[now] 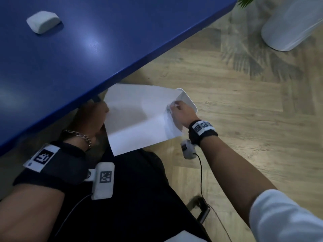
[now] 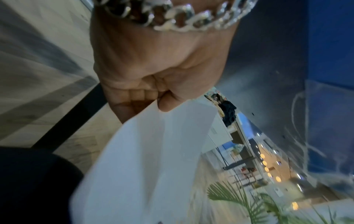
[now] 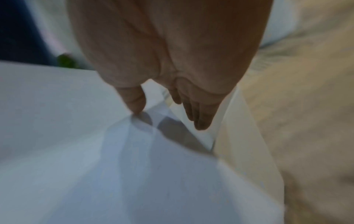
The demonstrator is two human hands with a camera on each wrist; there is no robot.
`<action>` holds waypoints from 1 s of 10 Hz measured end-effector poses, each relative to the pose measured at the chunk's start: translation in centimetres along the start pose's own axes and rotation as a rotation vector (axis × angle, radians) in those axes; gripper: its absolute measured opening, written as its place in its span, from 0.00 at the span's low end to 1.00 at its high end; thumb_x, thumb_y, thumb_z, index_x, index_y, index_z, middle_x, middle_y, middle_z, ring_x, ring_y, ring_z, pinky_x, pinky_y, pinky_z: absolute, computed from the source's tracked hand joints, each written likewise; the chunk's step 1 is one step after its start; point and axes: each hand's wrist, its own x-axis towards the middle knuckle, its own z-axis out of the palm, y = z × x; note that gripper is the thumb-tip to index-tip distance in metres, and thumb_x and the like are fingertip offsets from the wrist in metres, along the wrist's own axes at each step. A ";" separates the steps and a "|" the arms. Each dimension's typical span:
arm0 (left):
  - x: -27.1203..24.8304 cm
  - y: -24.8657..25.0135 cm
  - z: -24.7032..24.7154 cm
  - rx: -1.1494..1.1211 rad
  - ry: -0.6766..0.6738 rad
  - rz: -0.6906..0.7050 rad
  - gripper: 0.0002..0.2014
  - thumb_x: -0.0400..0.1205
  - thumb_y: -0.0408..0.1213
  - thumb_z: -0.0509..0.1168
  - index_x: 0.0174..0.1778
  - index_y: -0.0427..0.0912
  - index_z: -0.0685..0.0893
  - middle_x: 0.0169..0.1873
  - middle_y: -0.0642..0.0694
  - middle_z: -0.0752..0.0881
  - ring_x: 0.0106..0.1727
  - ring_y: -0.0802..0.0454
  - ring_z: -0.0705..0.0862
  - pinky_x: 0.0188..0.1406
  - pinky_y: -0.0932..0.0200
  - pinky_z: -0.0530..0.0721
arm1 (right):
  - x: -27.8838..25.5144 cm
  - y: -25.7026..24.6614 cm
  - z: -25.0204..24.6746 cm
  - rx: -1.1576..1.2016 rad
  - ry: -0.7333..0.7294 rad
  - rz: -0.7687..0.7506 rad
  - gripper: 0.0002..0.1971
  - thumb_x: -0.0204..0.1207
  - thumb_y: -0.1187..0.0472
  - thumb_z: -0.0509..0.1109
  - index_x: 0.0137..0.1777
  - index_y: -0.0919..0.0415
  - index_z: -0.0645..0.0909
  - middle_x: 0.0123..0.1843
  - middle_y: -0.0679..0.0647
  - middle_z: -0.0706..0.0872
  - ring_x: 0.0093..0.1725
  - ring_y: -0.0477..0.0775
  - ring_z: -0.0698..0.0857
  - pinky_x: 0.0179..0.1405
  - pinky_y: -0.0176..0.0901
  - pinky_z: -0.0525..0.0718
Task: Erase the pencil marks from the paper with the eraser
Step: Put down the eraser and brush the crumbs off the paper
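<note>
A white eraser (image 1: 42,21) lies by itself on the blue table (image 1: 104,49), far from both hands. The white paper (image 1: 136,117) hangs in the air below the table's edge, creased along its middle. My left hand (image 1: 97,112) pinches its left edge between thumb and curled fingers (image 2: 157,104), partly hidden under the table. My right hand (image 1: 175,108) is at the paper's right end, over a white bin (image 1: 188,100). Its thumb tip touches the paper (image 3: 76,136) while the fingers (image 3: 201,121) point straight down and cast a shadow on the sheet. The pencil marks are too blurred to make out.
The wooden floor (image 1: 244,119) spreads out to the right. A large white pot (image 1: 293,25) with a plant stands at the far right. My lap in dark trousers (image 1: 139,198) lies beneath the paper, and a black chair part (image 1: 202,212) is beside it.
</note>
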 end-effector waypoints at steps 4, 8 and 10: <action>-0.2 -1.1 -0.6 0.115 -0.207 -0.001 0.23 0.75 0.51 0.78 0.53 0.33 0.89 0.52 0.33 0.93 0.54 0.33 0.92 0.59 0.33 0.90 | 2.9 2.7 -3.2 0.131 -0.239 0.151 0.11 0.78 0.51 0.75 0.45 0.61 0.88 0.47 0.59 0.92 0.46 0.64 0.90 0.57 0.65 0.86; 0.0 -1.1 -0.6 0.005 -0.316 0.012 0.11 0.82 0.30 0.76 0.60 0.38 0.90 0.58 0.39 0.92 0.60 0.37 0.91 0.66 0.35 0.86 | 2.8 1.8 -3.9 0.098 -0.192 0.124 0.07 0.78 0.57 0.75 0.41 0.58 0.86 0.38 0.58 0.88 0.37 0.63 0.85 0.43 0.56 0.84; 1.2 -2.2 0.3 0.035 -0.334 0.053 0.23 0.66 0.40 0.84 0.56 0.38 0.92 0.54 0.41 0.94 0.59 0.36 0.91 0.70 0.31 0.85 | -3.9 -5.9 0.5 -0.138 0.075 -0.462 0.33 0.89 0.50 0.66 0.88 0.65 0.62 0.87 0.63 0.70 0.86 0.61 0.69 0.84 0.45 0.64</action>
